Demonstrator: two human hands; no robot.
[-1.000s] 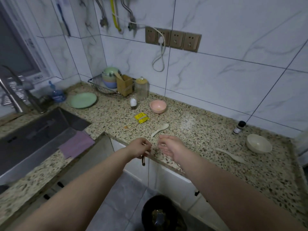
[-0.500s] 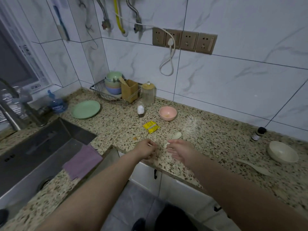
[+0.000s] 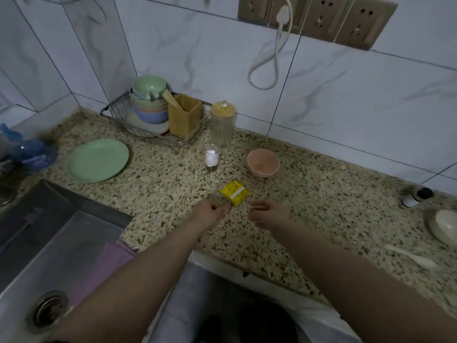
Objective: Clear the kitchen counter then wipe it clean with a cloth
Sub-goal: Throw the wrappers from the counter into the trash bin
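Both hands have moved farther onto the counter (image 3: 321, 194) than before: left hand (image 3: 207, 215) curled loosely, right hand (image 3: 270, 214) half open, both empty, flanking the yellow packet (image 3: 235, 192). Purple cloth (image 3: 108, 263) drapes the sink (image 3: 49, 243) edge.

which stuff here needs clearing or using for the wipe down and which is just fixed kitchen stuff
For the job: yellow packet, pink bowl, green plate, small glass, white spoon, cream bowl, purple cloth.

Just there: wall sockets, sink, dish rack.
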